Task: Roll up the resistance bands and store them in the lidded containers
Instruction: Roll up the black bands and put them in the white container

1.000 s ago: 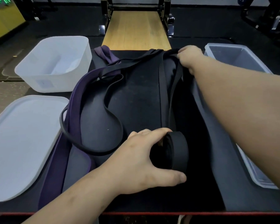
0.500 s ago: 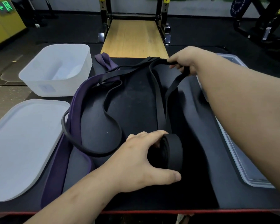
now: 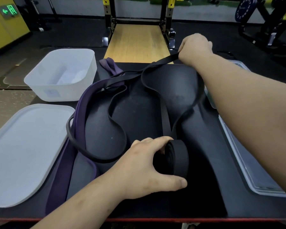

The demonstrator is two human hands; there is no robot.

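At six o'clock the left hand [image 3: 144, 164] grips a half-wound black roll [image 3: 176, 158]; right hand [image 3: 195, 47] clutches its tail [image 3: 168, 59] (purple band [image 3: 80, 106] unrolled).

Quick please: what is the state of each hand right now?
Left hand: grips the black roll.
Right hand: grips the black band's loose end.

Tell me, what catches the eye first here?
The left hand grips a half-rolled black band in the foreground, while the right hand holds its far end raised. A purple band lies loose at left, beside an open white tub and lid.
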